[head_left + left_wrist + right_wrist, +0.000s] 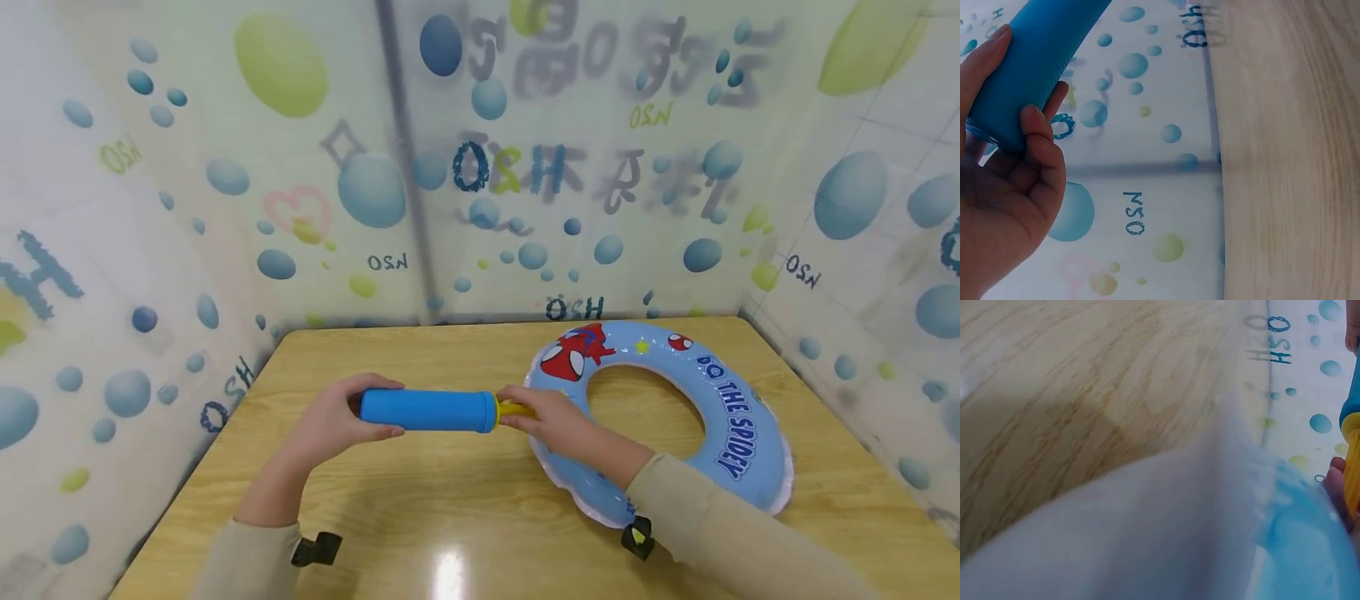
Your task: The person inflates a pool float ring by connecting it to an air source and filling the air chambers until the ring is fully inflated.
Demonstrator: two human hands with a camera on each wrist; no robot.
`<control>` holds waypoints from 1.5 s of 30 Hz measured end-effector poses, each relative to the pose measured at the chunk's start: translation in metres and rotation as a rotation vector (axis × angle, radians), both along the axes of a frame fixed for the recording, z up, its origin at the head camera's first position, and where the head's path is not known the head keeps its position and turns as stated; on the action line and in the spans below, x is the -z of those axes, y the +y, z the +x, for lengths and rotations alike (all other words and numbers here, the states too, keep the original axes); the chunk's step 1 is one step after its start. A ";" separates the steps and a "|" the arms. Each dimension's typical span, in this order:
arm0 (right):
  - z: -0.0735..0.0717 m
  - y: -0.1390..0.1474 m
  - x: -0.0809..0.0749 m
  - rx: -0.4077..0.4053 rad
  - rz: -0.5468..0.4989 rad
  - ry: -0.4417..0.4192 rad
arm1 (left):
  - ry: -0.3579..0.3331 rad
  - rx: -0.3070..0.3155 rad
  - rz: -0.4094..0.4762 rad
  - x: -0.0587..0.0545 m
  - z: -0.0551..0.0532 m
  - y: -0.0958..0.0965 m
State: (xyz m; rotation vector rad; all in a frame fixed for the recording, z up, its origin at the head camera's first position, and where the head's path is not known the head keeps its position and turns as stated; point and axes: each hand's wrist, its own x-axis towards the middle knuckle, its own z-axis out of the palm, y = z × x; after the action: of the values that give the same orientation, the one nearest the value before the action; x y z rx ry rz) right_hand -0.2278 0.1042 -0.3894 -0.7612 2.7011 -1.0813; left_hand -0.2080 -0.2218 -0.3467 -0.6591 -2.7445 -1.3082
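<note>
A blue hand pump [427,410] is held level above the table, its yellow handle [516,410] pointing right. My left hand [330,421] grips the blue barrel at its left end, thumb on one side and fingers on the other. The left wrist view shows those fingers curled against the ribbed barrel [1035,62]. With my right hand [558,421] I hold the yellow handle close to the barrel's end. At the edge of the right wrist view, fingertips [1335,481] lie against the handle [1352,444].
An inflated light-blue swim ring [738,442] with red cartoon figures lies on the right of the wooden table [360,517], partly beneath my right forearm. Walls covered with bubble-print sheeting [487,250] enclose the table at the back and both sides.
</note>
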 end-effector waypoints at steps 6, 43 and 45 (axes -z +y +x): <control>-0.003 0.008 0.001 0.014 -0.010 -0.091 | 0.015 0.051 -0.044 -0.011 -0.001 -0.011; -0.019 0.017 0.003 -0.004 0.094 0.089 | 0.023 -0.098 -0.047 -0.002 0.013 -0.038; -0.016 0.012 0.003 -0.011 0.121 0.127 | 0.012 -0.105 -0.050 0.001 0.014 -0.034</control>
State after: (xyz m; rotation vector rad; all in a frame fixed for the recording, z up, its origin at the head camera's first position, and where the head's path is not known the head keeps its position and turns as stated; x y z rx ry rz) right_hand -0.2442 0.1159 -0.3927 -0.8496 2.8323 -0.8862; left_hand -0.1937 -0.2556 -0.3473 -0.5158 -2.7685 -1.2137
